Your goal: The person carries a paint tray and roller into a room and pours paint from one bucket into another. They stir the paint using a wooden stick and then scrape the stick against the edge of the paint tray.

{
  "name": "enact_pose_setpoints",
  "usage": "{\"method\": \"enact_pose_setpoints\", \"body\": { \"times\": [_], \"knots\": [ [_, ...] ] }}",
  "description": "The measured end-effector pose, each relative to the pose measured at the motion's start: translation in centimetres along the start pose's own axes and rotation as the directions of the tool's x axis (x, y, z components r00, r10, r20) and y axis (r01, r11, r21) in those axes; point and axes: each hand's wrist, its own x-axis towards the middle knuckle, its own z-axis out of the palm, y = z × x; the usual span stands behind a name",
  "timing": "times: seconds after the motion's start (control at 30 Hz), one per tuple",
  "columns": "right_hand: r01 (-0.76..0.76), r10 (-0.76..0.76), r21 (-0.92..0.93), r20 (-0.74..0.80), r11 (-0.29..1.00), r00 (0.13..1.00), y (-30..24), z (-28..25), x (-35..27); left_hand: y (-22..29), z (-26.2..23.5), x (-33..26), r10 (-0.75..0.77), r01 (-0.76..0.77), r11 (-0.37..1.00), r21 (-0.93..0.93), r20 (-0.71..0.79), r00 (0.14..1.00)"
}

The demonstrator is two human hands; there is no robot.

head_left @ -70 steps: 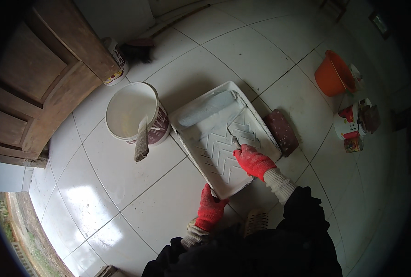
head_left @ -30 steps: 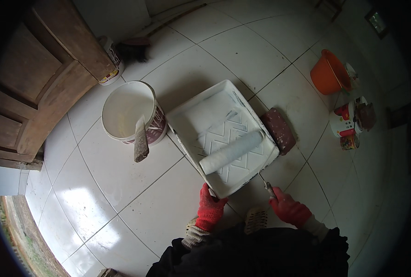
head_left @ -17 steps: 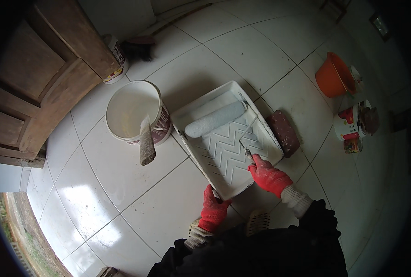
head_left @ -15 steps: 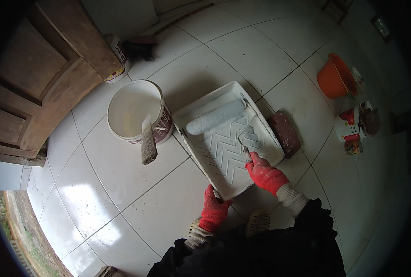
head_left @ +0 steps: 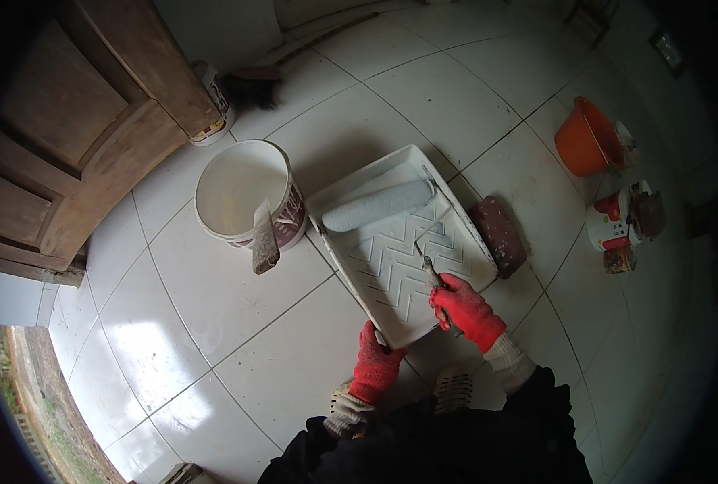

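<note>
While the left hand [head_left: 377, 365] is gripping the tray's [head_left: 351, 189] near edge, the right hand [head_left: 465, 306] is closing around the roller [head_left: 378, 205] handle; the roller is lying at the tray's far end.

Both hands wore red gloves, left hand [head_left: 376, 367] and right hand [head_left: 465, 308], with pale knitted cuffs and black sleeves.

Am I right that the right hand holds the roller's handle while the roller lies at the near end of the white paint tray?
Not quite: the head view shows the roller at the tray's far end, by the white bucket. The right hand does hold its handle.
</note>
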Motion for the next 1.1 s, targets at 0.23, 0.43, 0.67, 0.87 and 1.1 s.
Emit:
{"method": "enact_pose_setpoints", "body": {
  "times": [0.23, 0.43, 0.67, 0.87, 1.1],
  "knots": [
    [0.001, -0.078, -0.33, -0.221, 0.944, 0.972, -0.5, 0.0, -2.4, 0.8, -0.2, -0.1, 0.065, -0.066, 0.991, 0.117, 0.009, 0.998],
    [-0.033, -0.162, -0.407, -0.434, 0.913, 0.886, -1.0, -1.1, -2.8, -0.2, -0.6, 0.7, 0.133, -0.124, 0.987, 0.106, -0.087, 0.987],
    [0.082, -0.629, -0.798, -0.403, 0.598, 0.665, 2.6, -5.8, 0.8, 2.0, -0.5, 0.4, 0.095, -0.08, 0.98, 0.18, -0.076, 0.993],
    [0.125, -0.553, -0.736, -0.374, 0.666, 0.744, -1.0, -2.8, 2.0, 1.3, -0.4, 0.6, 0.289, -0.237, 0.925, 0.297, -0.147, 0.946],
    [0.151, -0.443, -0.595, -0.382, 0.789, 0.811, 0.4, -0.5, 2.3, 1.4, -0.7, 0.8, 0.099, -0.085, 0.973, 0.215, -0.055, 0.994]
  ]
}}
